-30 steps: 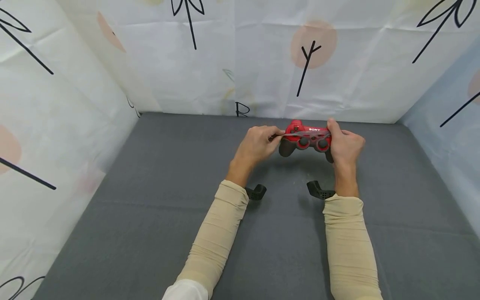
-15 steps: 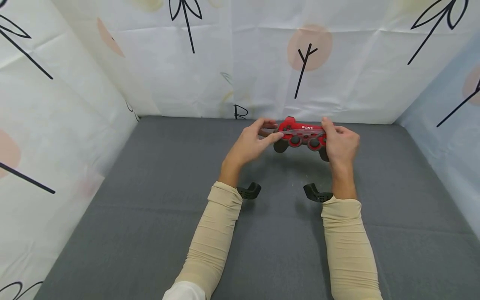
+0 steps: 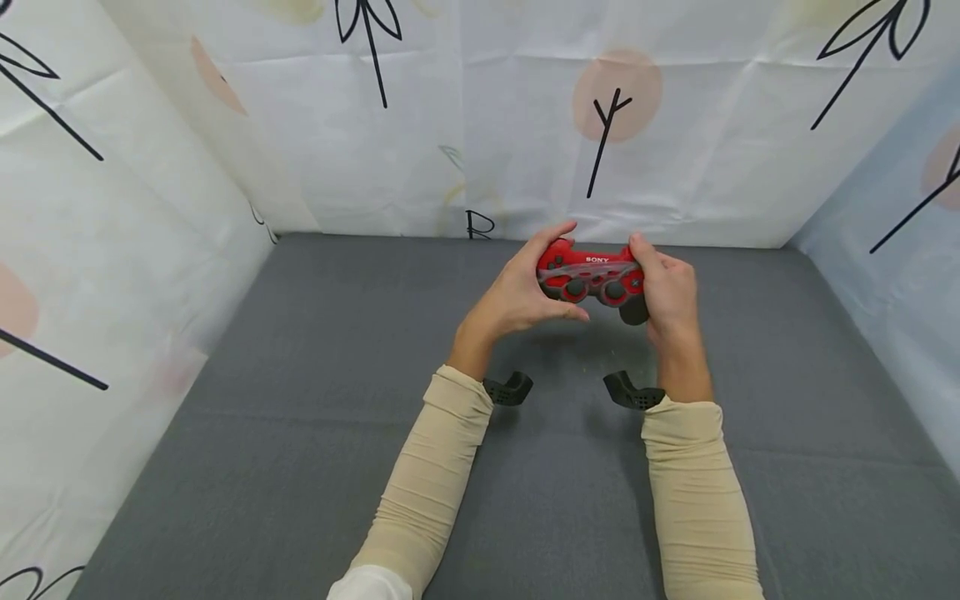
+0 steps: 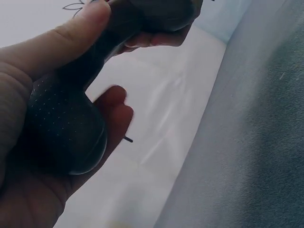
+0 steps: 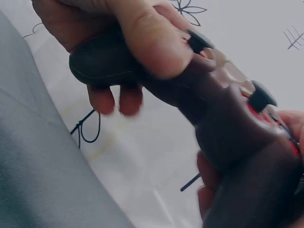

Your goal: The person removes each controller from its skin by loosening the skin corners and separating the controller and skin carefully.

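Note:
A red game controller (image 3: 597, 259) with dark handles and the word SONY is held above the far part of the table, its face towards the head camera. A greyish translucent strip (image 3: 579, 271) crosses its front; whether it is part of a cover I cannot tell. My left hand (image 3: 521, 292) holds the dotted left handle (image 4: 71, 128), thumb along the near side and fingers behind. On the other side, my right hand (image 3: 670, 292) grips the right handle (image 5: 102, 59), thumb pressed over it. Fingers behind the controller are mostly hidden in the head view.
A grey cloth covers the table (image 3: 315, 467). White patterned sheets rise behind (image 3: 525, 125) and at both sides, close beyond the controller. Black wrist mounts (image 3: 510, 388) stick out inward from both forearms.
My left hand has let go of the strip's pinched end, spread its fingers and closed round the left handle. The controller has shifted slightly left, with my right hand still gripping it.

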A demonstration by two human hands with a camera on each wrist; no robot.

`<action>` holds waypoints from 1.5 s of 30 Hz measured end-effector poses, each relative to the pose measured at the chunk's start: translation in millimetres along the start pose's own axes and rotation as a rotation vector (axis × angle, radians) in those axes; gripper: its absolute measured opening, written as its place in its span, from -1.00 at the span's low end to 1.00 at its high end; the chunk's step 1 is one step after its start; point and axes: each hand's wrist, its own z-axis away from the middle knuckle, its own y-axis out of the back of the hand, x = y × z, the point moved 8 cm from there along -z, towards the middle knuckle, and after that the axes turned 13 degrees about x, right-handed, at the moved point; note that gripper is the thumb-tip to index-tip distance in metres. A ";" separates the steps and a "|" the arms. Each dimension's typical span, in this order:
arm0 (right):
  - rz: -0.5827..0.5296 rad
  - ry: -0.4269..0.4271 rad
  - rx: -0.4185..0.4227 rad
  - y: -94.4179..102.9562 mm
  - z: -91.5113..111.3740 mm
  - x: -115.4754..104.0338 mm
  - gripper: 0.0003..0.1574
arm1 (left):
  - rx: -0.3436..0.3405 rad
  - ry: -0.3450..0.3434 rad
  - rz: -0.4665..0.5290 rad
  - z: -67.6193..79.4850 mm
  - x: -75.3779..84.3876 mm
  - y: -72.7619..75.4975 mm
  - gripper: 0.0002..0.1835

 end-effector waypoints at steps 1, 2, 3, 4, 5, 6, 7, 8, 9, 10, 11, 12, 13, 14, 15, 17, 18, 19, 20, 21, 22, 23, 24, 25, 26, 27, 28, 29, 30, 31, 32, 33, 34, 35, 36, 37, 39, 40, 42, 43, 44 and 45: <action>-0.002 -0.008 -0.028 -2.0 1.0 -0.1 -0.45 | 0.005 -0.002 0.008 0.5 0.2 1.1 0.08; -0.004 -0.016 -0.060 -4.1 1.9 -0.2 -0.46 | 0.010 -0.005 0.019 0.9 0.6 2.7 0.03; 0.000 -0.024 -0.095 -6.4 3.1 -0.3 -0.47 | 0.014 -0.002 0.030 1.3 0.8 4.3 -0.01; 0.009 -0.027 -0.127 -8.1 4.1 -0.7 -0.45 | 0.018 0.003 0.040 1.8 0.6 6.3 -0.06; 0.031 -0.025 -0.154 -9.2 5.1 -1.3 -0.43 | 0.023 0.008 0.046 2.2 0.6 8.3 -0.09; 0.057 -0.021 -0.173 -9.1 5.8 -1.9 -0.42 | 0.029 0.009 0.049 2.4 0.4 10.7 -0.12; 0.084 -0.013 -0.183 -8.7 6.2 -2.9 -0.38 | 0.036 0.012 0.043 2.6 0.1 13.6 -0.13; 0.103 -0.001 -0.186 -7.8 6.3 -4.2 -0.32 | 0.044 0.015 0.033 2.6 -0.2 16.7 -0.14; 0.124 0.013 -0.179 -6.0 6.1 -5.8 -0.27 | 0.051 0.019 0.019 2.6 -1.0 19.9 -0.15; 0.133 0.025 -0.160 -3.5 5.1 -7.4 -0.25 | 0.061 0.014 0.000 2.6 -1.6 23.4 -0.15; 0.128 0.031 -0.147 -0.8 4.4 -9.0 -0.25 | 0.069 0.014 -0.021 2.2 -2.6 26.6 -0.15; 0.117 0.034 -0.132 1.8 3.7 -10.5 -0.26 | 0.078 0.013 -0.043 1.9 -3.5 29.9 -0.14; 0.098 0.042 -0.123 3.7 3.2 -12.0 -0.28 | 0.084 0.012 -0.063 1.6 -4.2 32.8 -0.14; 0.085 0.054 -0.118 5.1 2.9 -13.9 -0.32 | 0.087 0.012 -0.080 1.1 -5.2 35.1 -0.14; 0.094 0.074 -0.117 5.7 3.5 -16.4 -0.36 | 0.090 0.014 -0.096 0.8 -6.3 36.9 -0.15; 0.163 0.146 -0.132 3.9 6.7 -22.7 -0.44 | 0.091 0.019 -0.116 0.4 -7.4 38.6 -0.15; 0.231 0.205 -0.143 1.4 9.1 -26.2 -0.47 | 0.088 0.018 -0.120 0.4 -7.4 38.8 -0.16; 0.300 0.268 -0.155 -2.2 11.9 -29.7 -0.49 | 0.084 0.018 -0.125 0.3 -7.7 38.6 -0.16; 0.374 0.328 -0.163 -6.1 14.9 -32.8 -0.52 | 0.079 0.018 -0.126 0.3 -7.8 38.1 -0.17; 0.436 0.386 -0.175 -10.2 17.9 -35.6 -0.54 | 0.074 0.017 -0.126 0.4 -7.5 37.4 -0.17; 0.484 0.439 -0.187 -14.1 20.5 -37.2 -0.56 | 0.069 0.013 -0.127 0.4 -7.0 36.7 -0.17; 0.518 0.487 -0.199 -17.7 22.9 -38.3 -0.58 | 0.065 0.013 -0.127 0.5 -6.5 36.0 -0.17; 0.542 0.529 -0.207 -20.7 25.0 -39.2 -0.59 | 0.063 0.012 -0.128 0.6 -6.1 35.4 -0.17; 0.556 0.561 -0.213 -23.0 26.8 -39.8 -0.60 | 0.060 0.011 -0.132 0.6 -5.8 35.0 -0.17; 0.567 0.597 -0.214 -24.8 28.1 -40.0 -0.61 | 0.056 0.009 -0.140 0.7 -5.6 34.4 -0.18; 0.583 0.632 -0.215 -26.2 29.4 -39.9 -0.61 | 0.052 0.008 -0.149 0.8 -5.4 33.9 -0.18; 0.603 0.667 -0.211 -27.4 30.6 -39.4 -0.62 | 0.046 0.005 -0.162 0.8 -5.7 33.1 -0.18; 0.623 0.705 -0.205 -28.3 31.9 -39.1 -0.63 | 0.038 0.004 -0.174 0.8 -6.3 32.1 -0.19; 0.639 0.742 -0.201 -29.3 33.3 -38.7 -0.65 | 0.029 0.001 -0.189 1.0 -6.8 31.2 -0.19; 0.653 0.778 -0.197 -30.5 34.4 -38.2 -0.66 | 0.021 -0.003 -0.205 0.8 -7.5 30.3 -0.19; 0.661 0.810 -0.195 -31.9 35.3 -37.4 -0.68 | 0.016 -0.007 -0.223 0.6 -8.1 29.9 -0.19; 0.663 0.833 -0.196 -33.2 36.3 -36.7 -0.70 | 0.013 -0.007 -0.237 0.4 -8.9 29.8 -0.19; 0.660 0.851 -0.196 -34.5 37.1 -36.3 -0.72 | 0.012 -0.005 -0.249 0.3 -10.2 30.0 -0.19; 0.655 0.862 -0.198 -35.7 37.5 -35.7 -0.74 | 0.014 -0.002 -0.258 0.5 -11.0 30.6 -0.19; 0.649 0.861 -0.203 -36.9 37.6 -34.7 -0.77 | 0.016 0.003 -0.266 0.7 -11.7 31.6 -0.18; 0.647 0.849 -0.210 -38.0 37.0 -33.4 -0.79 | 0.017 0.009 -0.272 1.0 -12.7 32.4 -0.18; 0.659 0.812 -0.234 -40.4 35.4 -29.4 -0.82 | 0.016 0.023 -0.279 1.6 -14.7 33.5 -0.18; 0.671 0.786 -0.249 -41.3 34.4 -27.1 -0.83 | 0.013 0.028 -0.281 1.9 -15.5 33.5 -0.18; 0.697 0.733 -0.289 -43.6 32.6 -21.9 -0.83 | 0.004 0.036 -0.293 2.3 -17.1 33.0 -0.18; 0.711 0.711 -0.307 -44.7 32.0 -19.4 -0.83 | -0.001 0.040 -0.302 2.5 -18.1 32.5 -0.18; 0.720 0.692 -0.322 -45.6 31.5 -17.3 -0.83 | -0.005 0.043 -0.311 2.5 -18.9 31.9 -0.18; 0.725 0.679 -0.334 -46.4 31.2 -15.7 -0.83 | -0.010 0.049 -0.320 2.7 -19.8 31.4 -0.18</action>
